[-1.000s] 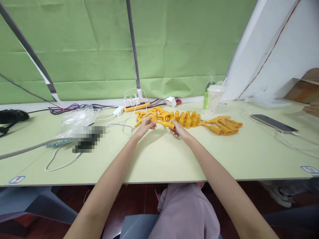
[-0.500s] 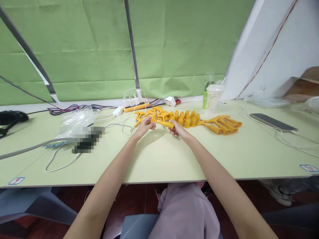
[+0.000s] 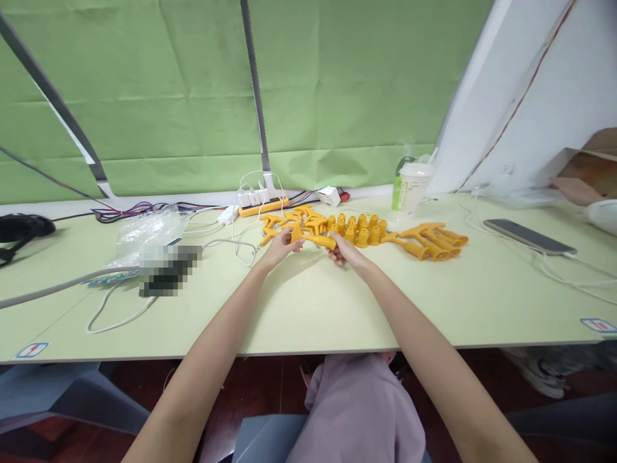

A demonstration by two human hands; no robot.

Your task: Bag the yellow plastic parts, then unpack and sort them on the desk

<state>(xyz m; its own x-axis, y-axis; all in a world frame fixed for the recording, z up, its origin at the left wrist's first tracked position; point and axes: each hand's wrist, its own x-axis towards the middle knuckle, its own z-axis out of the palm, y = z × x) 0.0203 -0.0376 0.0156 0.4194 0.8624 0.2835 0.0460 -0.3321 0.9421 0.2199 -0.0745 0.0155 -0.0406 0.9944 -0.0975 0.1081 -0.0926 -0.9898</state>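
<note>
Both my hands meet over the middle of the pale green table (image 3: 308, 308). My left hand (image 3: 282, 247) pinches one end of a yellow plastic handle part (image 3: 318, 240), and my right hand (image 3: 344, 252) grips its other end, fingers curled. Just behind lie a heap of loose yellow angled pieces (image 3: 289, 224), a cluster of small yellow caps standing upright (image 3: 361, 230), and a row of yellow handle parts lying side by side (image 3: 434, 239).
A drink cup (image 3: 409, 188) stands behind the parts. A power strip (image 3: 263, 204) with white cables and a crumpled clear bag (image 3: 147, 231) lie at the left. A phone (image 3: 529, 237) on a cable rests at the right, where another person's hand (image 3: 576, 191) shows.
My hands have barely shifted on the yellow part. At the far right edge another person's hand has moved in and higher up.
</note>
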